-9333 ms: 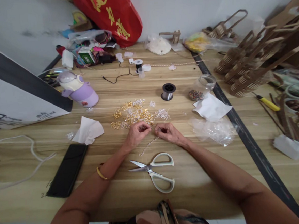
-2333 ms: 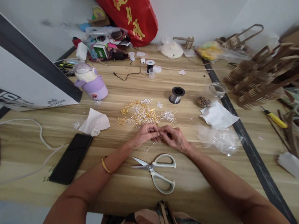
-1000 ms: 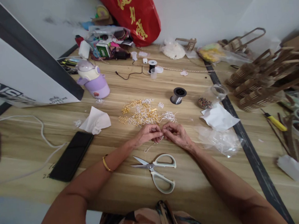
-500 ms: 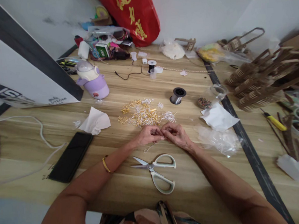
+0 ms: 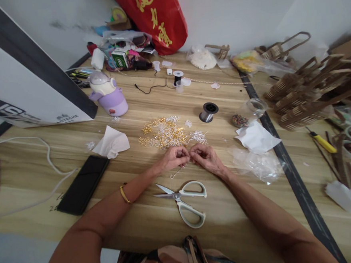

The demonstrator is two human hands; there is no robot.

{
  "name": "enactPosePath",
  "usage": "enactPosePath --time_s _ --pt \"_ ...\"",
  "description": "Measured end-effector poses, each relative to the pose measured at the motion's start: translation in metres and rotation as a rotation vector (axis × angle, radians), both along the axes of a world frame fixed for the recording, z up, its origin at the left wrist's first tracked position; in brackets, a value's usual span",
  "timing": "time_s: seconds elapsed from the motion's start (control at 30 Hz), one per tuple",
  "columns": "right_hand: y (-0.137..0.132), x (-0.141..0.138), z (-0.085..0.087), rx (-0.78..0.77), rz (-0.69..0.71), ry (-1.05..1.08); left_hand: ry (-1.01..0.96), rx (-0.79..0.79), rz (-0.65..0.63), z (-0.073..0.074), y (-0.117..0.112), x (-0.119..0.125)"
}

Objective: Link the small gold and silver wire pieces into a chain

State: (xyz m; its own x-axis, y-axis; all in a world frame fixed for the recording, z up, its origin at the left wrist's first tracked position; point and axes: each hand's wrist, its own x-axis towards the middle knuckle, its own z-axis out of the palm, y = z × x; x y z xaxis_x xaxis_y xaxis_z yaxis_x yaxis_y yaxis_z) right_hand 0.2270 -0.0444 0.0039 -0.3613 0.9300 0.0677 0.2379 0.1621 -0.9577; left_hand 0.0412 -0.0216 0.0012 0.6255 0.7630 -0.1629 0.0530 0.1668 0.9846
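Observation:
My left hand [image 5: 175, 157] and my right hand [image 5: 206, 158] meet fingertip to fingertip above the middle of the table, both pinched closed. A short thin strand of small beads [image 5: 176, 173] hangs below my left fingers, its end curled. What my right fingertips pinch is too small and hidden to name. Just beyond the hands lies a pile of gold and silver beads [image 5: 169, 135], with thin silver pins [image 5: 198, 137] at its right side. Closer to my body, white-handled scissors [image 5: 177, 196] lie spread apart.
A spool of grey wire [image 5: 209, 112] stands beyond my right hand, near a clear jar [image 5: 256, 108] on its side. Crumpled plastic [image 5: 259, 165] lies to the right. On the left are a black phone [image 5: 83, 185], a tissue [image 5: 111, 142] and a purple bottle [image 5: 113, 101].
Both hands stay almost in place, with only a small shift of the left fingers. The beaded strand's free end has moved very slightly.

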Motion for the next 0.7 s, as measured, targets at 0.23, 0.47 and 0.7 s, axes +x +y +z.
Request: enactPosePath --time_s 0.23,0.47,0.7 --pt "0.0001 0.0007 0.0004 0.015 0.004 -0.017 0.024 -0.019 0.013 0.0015 0.0004 -0.0003" --pt "0.0012 0.0022 -0.0044 0.023 0.014 -0.033 0.030 -0.012 0.001 0.0041 0.0006 -0.0004" --pt "0.0016 0.0012 0.0034 -0.079 0.006 0.046 -0.018 -0.028 0.013 0.0076 0.0013 -0.0019"
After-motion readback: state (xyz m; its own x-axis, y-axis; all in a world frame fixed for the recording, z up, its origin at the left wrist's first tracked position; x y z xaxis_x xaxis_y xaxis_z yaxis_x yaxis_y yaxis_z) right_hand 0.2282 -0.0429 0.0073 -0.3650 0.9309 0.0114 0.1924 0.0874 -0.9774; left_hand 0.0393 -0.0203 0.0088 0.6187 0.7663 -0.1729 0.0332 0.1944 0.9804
